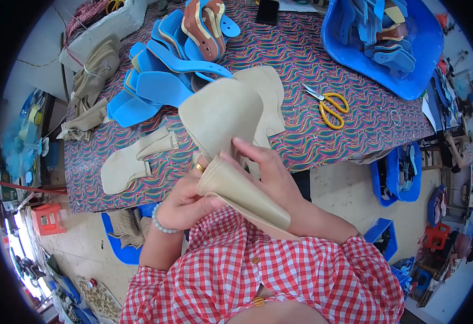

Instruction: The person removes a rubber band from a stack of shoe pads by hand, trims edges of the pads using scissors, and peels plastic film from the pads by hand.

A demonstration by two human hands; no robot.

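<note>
A beige leather-like shoe piece [223,116] is held up in front of my chest, its broad curved part pointing away and a folded flap hanging toward me. My left hand [185,200] grips its near left edge between thumb and fingers. On the right side, my right hand [271,173] holds the same piece, with some fingers hidden behind the flap. Flat on the patterned cloth lies another beige piece [126,164], left of my hands. More beige pieces [266,94] are stacked just beyond the held one.
Blue insoles [161,89] are piled behind, on the table [296,54]. Yellow-handled scissors [331,108] lie to the right, below a blue basin [333,48] of insoles. A phone [267,12] rests at the back. Bundled beige pieces [99,65] are at left. Another person [466,151] is far right.
</note>
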